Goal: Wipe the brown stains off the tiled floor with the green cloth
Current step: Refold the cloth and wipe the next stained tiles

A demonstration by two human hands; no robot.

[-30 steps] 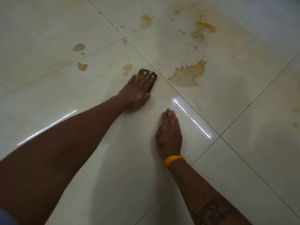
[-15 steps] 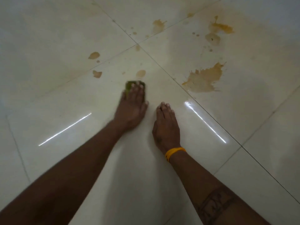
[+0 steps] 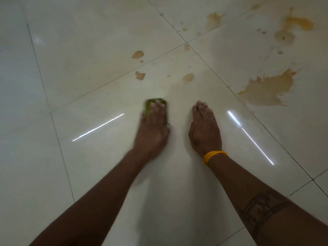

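The green cloth [image 3: 154, 104] is pressed flat against the tiled floor [image 3: 99, 82] under the straight fingers of the left hand [image 3: 153, 129], which is blurred; only the cloth's far edge is seen past the fingertips. The right hand [image 3: 204, 129] is laid open and flat on the floor just to the right, a yellow band [image 3: 213, 155] at its wrist. Brown stains [image 3: 268, 89] are spread farther off, the largest to the far right.

text: none readable | labels: none | signs: none
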